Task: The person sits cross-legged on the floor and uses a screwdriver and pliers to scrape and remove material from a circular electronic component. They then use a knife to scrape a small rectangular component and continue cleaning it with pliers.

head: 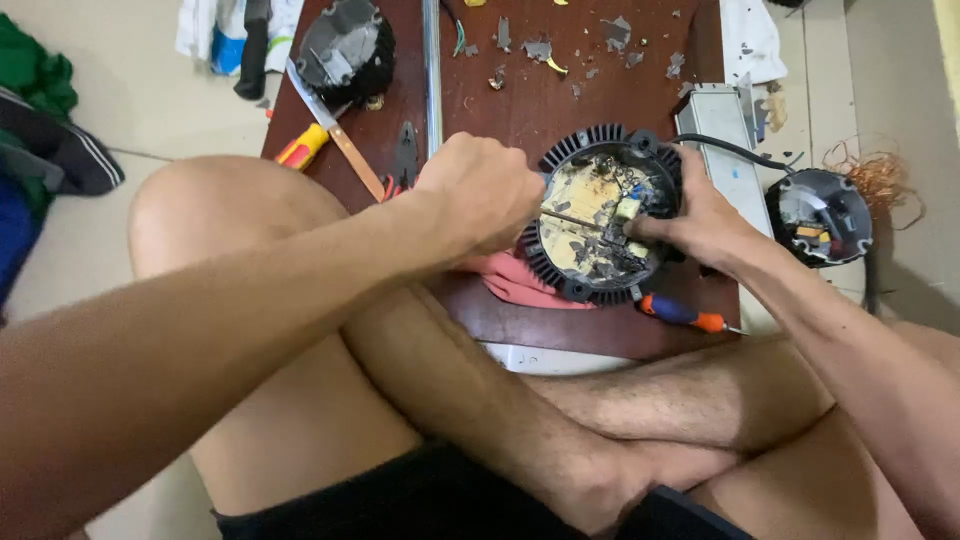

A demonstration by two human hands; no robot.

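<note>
You are working at the open face of a round black finned lamp housing (604,215), lying at about two o'clock from the middle of the view on the dark wooden board (520,110) in front of your crossed legs. Your left hand (482,192) is closing in a fist around a thin metal tool (570,217), probably a screwdriver, and driving its tip into the yellowed circuit board (592,212) inside the housing. Your right hand (700,215) is steadying the housing from its three o'clock side, fingers pressing on a small component near the rim; how firmly they are pinching it cannot be told.

This looks like prying or unscrewing the board, still in progress; the next move seems to call for steady downward pressure while the right hand keeps the housing from turning.

A pink cloth (515,280) is lying under the housing. A blue-and-orange screwdriver (685,314) is sitting at its five o'clock, a utility knife (320,125) at ten o'clock, another lamp housing (345,50) at eleven. Grey debris (580,45) is scattering the board's far end. Beneath everything, pale floor tiles (140,70) are showing.
</note>
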